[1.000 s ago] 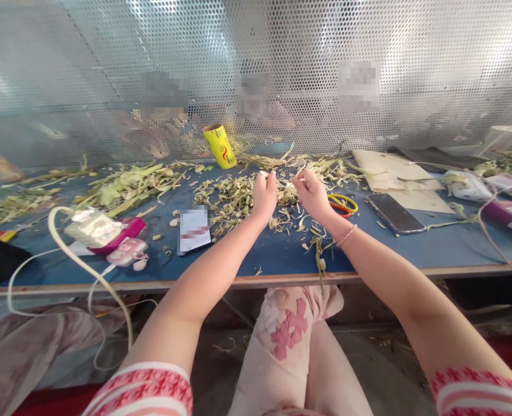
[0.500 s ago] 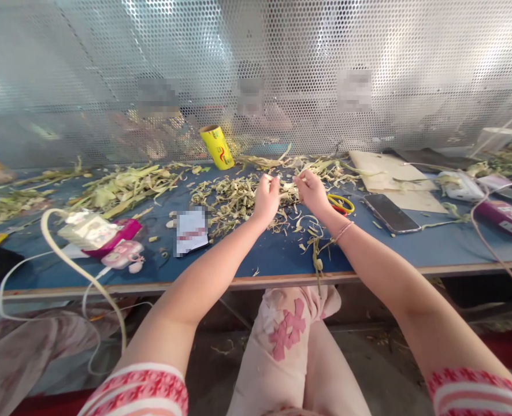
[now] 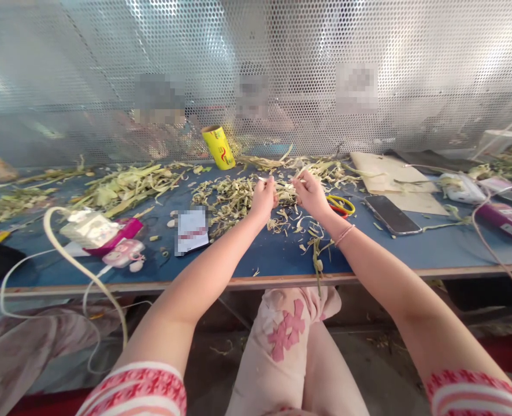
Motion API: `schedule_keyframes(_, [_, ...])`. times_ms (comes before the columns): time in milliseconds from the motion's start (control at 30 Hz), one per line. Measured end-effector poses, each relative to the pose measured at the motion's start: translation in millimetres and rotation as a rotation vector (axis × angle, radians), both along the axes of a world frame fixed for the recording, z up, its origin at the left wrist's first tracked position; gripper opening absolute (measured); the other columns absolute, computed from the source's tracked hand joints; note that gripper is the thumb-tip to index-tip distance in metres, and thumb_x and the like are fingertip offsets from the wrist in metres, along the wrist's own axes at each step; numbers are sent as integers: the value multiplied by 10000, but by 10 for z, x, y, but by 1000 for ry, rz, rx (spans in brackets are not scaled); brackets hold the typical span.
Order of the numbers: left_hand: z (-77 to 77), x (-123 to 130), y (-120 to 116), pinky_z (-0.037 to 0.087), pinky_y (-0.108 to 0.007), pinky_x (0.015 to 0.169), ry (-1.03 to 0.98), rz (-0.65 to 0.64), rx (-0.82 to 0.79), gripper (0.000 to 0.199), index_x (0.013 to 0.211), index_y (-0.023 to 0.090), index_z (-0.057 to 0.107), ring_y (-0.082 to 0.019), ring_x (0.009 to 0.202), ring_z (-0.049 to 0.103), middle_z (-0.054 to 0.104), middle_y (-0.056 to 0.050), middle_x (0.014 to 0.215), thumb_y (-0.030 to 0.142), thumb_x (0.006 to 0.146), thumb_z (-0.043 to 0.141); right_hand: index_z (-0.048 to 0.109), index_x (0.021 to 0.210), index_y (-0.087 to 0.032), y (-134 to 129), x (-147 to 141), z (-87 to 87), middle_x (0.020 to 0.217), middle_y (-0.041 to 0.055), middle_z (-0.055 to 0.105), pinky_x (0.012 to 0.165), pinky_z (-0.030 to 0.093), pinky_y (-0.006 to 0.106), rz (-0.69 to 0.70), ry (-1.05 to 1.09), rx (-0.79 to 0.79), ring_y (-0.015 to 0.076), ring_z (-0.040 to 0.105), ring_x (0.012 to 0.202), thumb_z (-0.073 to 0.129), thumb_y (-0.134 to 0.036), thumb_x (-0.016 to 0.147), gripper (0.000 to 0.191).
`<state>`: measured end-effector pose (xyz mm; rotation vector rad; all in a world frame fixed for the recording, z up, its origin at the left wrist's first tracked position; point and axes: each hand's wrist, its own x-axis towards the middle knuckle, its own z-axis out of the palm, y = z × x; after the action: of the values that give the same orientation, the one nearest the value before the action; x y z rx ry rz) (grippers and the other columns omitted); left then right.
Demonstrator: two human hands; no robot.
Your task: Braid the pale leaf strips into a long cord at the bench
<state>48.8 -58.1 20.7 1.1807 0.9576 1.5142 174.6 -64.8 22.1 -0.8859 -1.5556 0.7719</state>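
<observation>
Left hand: fingers drawn together above the strips; cannot tell what is pinched
Right hand: fingertips together, just beside the left hand, a twisted band on the wrist; cannot tell whether it grips a strip
Green stem: 5 o'clock from the hands, reaching over the near edge of the blue tabletop
White-and-magenta device: between 8 and 9 o'clock, cables beside it
Pale-screened device: 8 o'clock, closer in
Dark phone: between 3 and 4 o'clock
Plant strips: heaped around the hands, mostly toward 9 o'clock
Leafy pile: 9 o'clock, farther out
Yellow tube: 10 o'clock, tilted
Perforated panel: 12 o'clock, behind everything
</observation>
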Motion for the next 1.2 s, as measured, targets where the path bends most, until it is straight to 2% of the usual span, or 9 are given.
schedule_keyframes(100, [-14,25,-45,240,-189,368,47,-104,-17,409,725,198,382,-46,329,320,355,89,445,587,837,442,363,790,-243,8,-4,-33,417,-102,378,363,280,220,-39,-76,-26,80,373,323,508,-514,837,312])
schedule_keyframes(200, [-17,38,-84,342,-196,414,147,-164,30,408,750,184,436,-66,380,444,468,55,489,583,817,483,342,745,-236,22,-14,-65,451,-81,450,372,311,223,-30,-140,-47,84,422,337,481,-542,846,351])
schedule_keyframes(367, [25,16,-105,426,-214,502,209,-143,108,296,747,179,452,-79,455,515,526,47,529,445,835,547,332,734,-239,24,6,-57,478,-71,480,388,334,229,-33,-128,10,94,451,363,495,-538,841,357])
schedule_keyframes(433, [27,8,-93,405,-209,487,214,-135,104,262,745,176,462,-74,442,498,519,45,523,404,852,534,361,736,-235,19,12,-46,495,-60,505,398,350,232,-24,-147,18,95,464,374,500,-528,843,341])
schedule_keyframes(533, [-3,10,-68,327,-197,435,201,-190,84,258,716,173,462,-57,401,441,493,44,512,376,864,518,379,723,-229,4,10,-39,509,-53,523,408,357,229,-14,-136,14,87,462,384,510,-509,843,332])
schedule_keyframes(633, [-32,26,-67,267,-194,415,147,-265,83,282,664,176,420,-41,382,372,444,55,491,347,861,526,355,694,-228,-25,4,-33,455,-71,471,402,327,223,-86,-112,13,76,411,359,527,-480,840,338])
schedule_keyframes(767, [-25,45,-101,204,-197,400,105,-299,48,326,628,185,355,-33,365,272,342,78,452,329,864,528,356,713,-230,-66,4,-24,436,-82,443,415,313,222,-152,-122,48,74,389,357,530,-431,847,297])
schedule_keyframes(1000, [-39,33,-77,238,-214,414,210,-285,222,444,602,198,337,-52,378,309,303,76,453,530,788,567,354,707,-235,-31,4,-25,410,-87,409,399,295,225,-136,-65,32,83,385,346,526,-373,850,262])
schedule_keyframes(1200, [-9,8,-100,256,-225,438,330,-233,279,418,593,195,360,-61,405,332,332,62,457,495,816,547,356,689,-234,-60,2,22,421,-77,396,391,268,233,-147,-41,17,81,359,360,537,-444,839,314])
